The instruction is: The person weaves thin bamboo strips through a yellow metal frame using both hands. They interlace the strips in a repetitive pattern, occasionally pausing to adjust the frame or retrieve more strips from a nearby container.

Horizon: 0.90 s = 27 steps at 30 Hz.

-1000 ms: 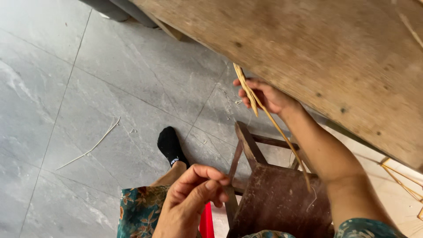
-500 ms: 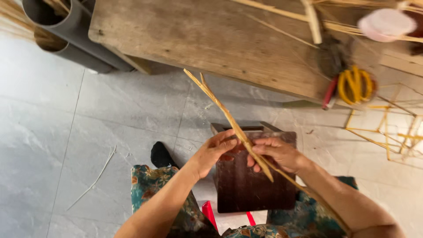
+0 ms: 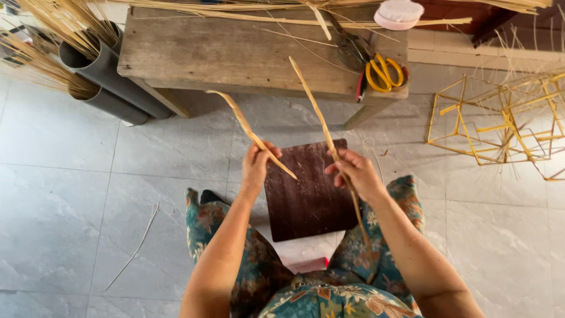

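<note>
Overhead, I watch two bare hands work above a dark wooden stool (image 3: pixel 309 188), each holding its own bamboo strip. My left hand (image 3: pixel 257 163), at the stool's left edge, has its fingers wrapped round the shorter strip (image 3: pixel 250 133), whose long axis runs diagonally: its upper end curls up and left toward the workbench (image 3: pixel 235 53), its lower tip points down and right over the stool top. My right hand (image 3: pixel 355 172), over the stool's right edge, pinches the longer strip (image 3: pixel 321 115), fingers closed tight about it. That strip stands steeper, its top end pointing up and slightly left across the workbench's front edge, its tail trailing down past the wrist toward the patterned lap. The two strips are apart, forming a loose V above the stool. Beyond the stool, yellow-handled scissors (image 3: pixel 384 72) lie on the workbench; to the stool's right, a yellow stick frame (image 3: pixel 494 123) sits on the tiled floor.
</note>
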Each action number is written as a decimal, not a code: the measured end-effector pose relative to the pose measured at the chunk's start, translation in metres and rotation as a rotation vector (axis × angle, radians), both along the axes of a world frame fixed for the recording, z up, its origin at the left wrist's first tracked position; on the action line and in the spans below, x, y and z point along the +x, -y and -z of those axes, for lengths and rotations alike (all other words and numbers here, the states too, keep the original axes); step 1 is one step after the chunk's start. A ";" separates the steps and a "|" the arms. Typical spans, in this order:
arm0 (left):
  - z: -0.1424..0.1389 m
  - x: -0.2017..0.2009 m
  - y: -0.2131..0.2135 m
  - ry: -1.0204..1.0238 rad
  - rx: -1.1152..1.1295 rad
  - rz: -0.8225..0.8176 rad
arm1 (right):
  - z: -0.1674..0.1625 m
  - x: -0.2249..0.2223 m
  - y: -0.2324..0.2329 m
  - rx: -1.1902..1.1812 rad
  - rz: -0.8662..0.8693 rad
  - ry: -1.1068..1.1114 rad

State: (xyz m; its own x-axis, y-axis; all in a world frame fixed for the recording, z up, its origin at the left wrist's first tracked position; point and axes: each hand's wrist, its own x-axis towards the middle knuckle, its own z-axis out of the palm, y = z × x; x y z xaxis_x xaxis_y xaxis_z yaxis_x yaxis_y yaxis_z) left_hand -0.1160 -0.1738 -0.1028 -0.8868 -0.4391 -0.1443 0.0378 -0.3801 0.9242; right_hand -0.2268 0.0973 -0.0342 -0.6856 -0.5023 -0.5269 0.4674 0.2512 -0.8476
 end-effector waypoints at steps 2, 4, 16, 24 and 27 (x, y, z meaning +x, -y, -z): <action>-0.019 0.011 0.002 -0.113 -0.018 -0.109 | -0.021 -0.001 -0.020 -0.029 0.035 -0.027; -0.045 0.024 0.002 -0.050 -0.164 -0.116 | -0.037 0.004 -0.038 -0.099 0.020 -0.061; -0.200 0.045 -0.048 -0.150 -1.244 0.152 | -0.115 0.090 -0.091 0.278 -0.233 -0.702; -0.180 0.079 -0.075 0.161 -0.562 0.617 | -0.157 0.091 -0.101 0.337 0.073 -1.034; -0.173 0.087 -0.085 0.203 -0.640 0.435 | -0.156 0.103 -0.101 0.294 0.236 -1.512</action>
